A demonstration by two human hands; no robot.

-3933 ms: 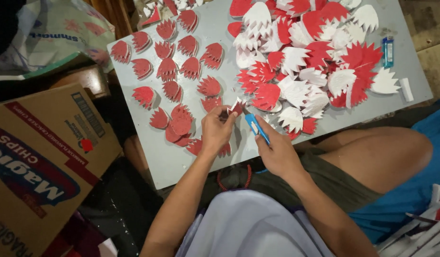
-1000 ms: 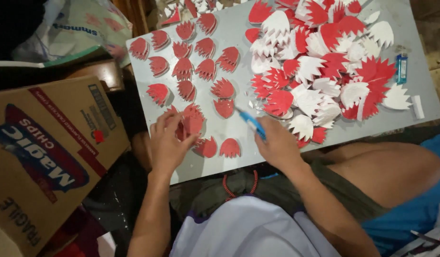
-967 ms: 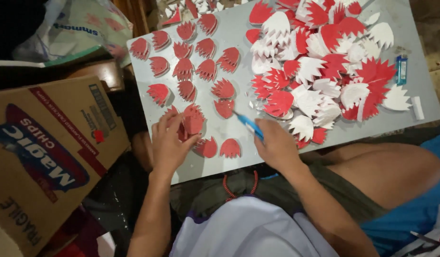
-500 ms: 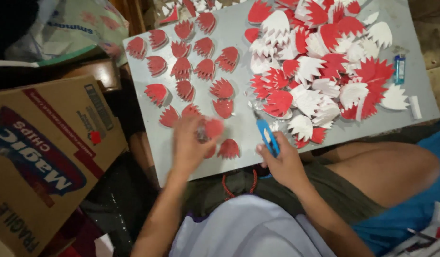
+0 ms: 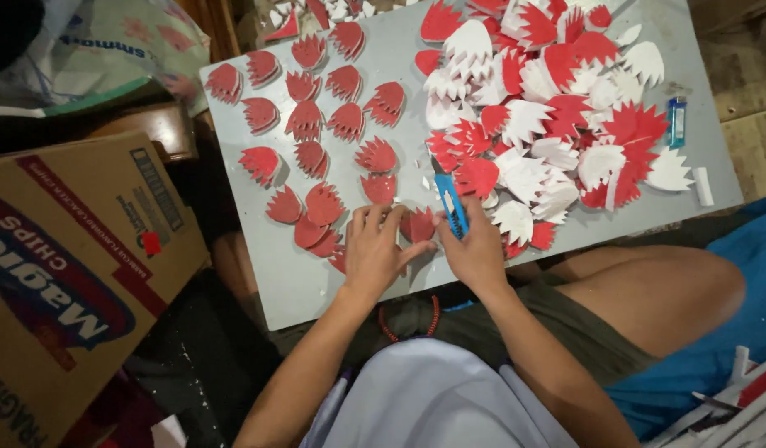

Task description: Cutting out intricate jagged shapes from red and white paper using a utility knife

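My left hand (image 5: pixel 374 246) rests palm down on the grey board (image 5: pixel 300 282), its fingers pressing a red jagged paper cutout (image 5: pixel 418 224). Right beside it, my right hand (image 5: pixel 476 249) grips a blue utility knife (image 5: pixel 452 205) whose tip points away from me, next to that cutout. A loose heap of red and white jagged cutouts (image 5: pixel 557 108) covers the right half of the board. Folded red cutouts (image 5: pixel 316 91) lie in rows on the left half.
A large cardboard box (image 5: pixel 68 265) stands at the left. A plastic bag (image 5: pixel 109 46) lies at the upper left. A blue glue stick (image 5: pixel 676 121) and a small white stick (image 5: pixel 703 186) lie near the board's right edge. My bare knee (image 5: pixel 656 290) is below the board.
My left hand slid right from the cutouts near the board's left front and now presses a red piece beside my right hand. The knife hand shifted slightly toward it.
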